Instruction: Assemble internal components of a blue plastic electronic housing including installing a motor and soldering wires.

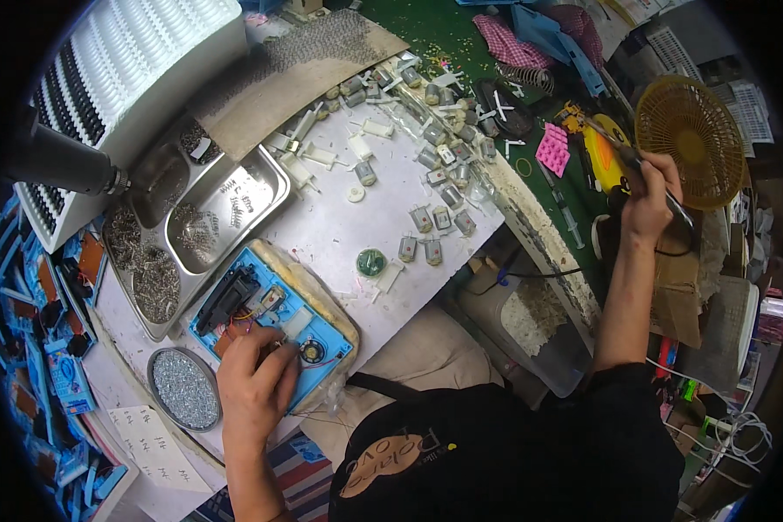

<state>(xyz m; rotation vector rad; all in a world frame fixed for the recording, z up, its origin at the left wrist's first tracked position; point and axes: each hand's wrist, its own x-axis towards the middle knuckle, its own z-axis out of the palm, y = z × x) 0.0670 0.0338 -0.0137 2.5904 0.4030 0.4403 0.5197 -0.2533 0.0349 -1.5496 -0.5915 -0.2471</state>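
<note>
Left hand (257,372) is resting on blue casing (322,327) near bench (339,239)'s near edge, seemingly steadying it, grip unclear; right hand (652,196) is grasping dark tool (626,155) beyond right edge.

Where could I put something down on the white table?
White tabletop is bare between the shiny metal compartment tray and round green object, and between that object and the yellowish pad under the blue plastic casing. Crowded: the far right edge, full of small grey metal motors.

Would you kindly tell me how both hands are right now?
Left hand: curled over the blue casing; grip cannot be told.
Right hand: closed, holding a slim dark tool.
</note>
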